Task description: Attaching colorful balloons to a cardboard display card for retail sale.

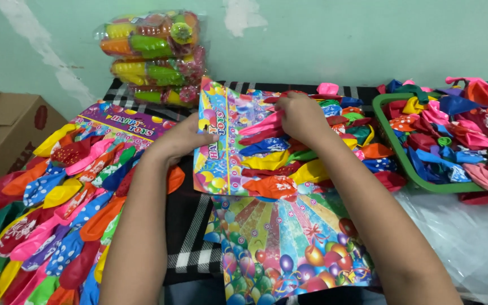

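The printed card (227, 152), a bright sheet with rows of flat balloons fixed across it, lies tilted up in the middle of the checked cloth (190, 226), on top of another colourful sheet (289, 248). The left hand (179, 138) pinches the card's left edge, thumb on the front and fingers behind, closed on the board itself. The right hand (300, 116) rests curled over the upper rows, fingers together on a pink balloon (261, 124) (whether it truly grips that balloon or only presses on it, I cannot tell).

The card looks light and thin, stiff enough to hold its shape but likely to bend or crease if lifted by one corner; a hold on the edge, as the left hand has it, with support from the other side, seems safest. The balloons are soft, limp rubber, slightly grippy rather than slippery, and should be taken by the neck, since pulling on the body would probably stretch them or tear the card.

To the left lies a finished card (57, 197) covered with balloons. To the right a green tray (405, 161) holds a loose heap of balloons (458, 135). Against the wall stand bags of plastic toys (153, 56), and a cardboard box (1, 130) sits at far left.
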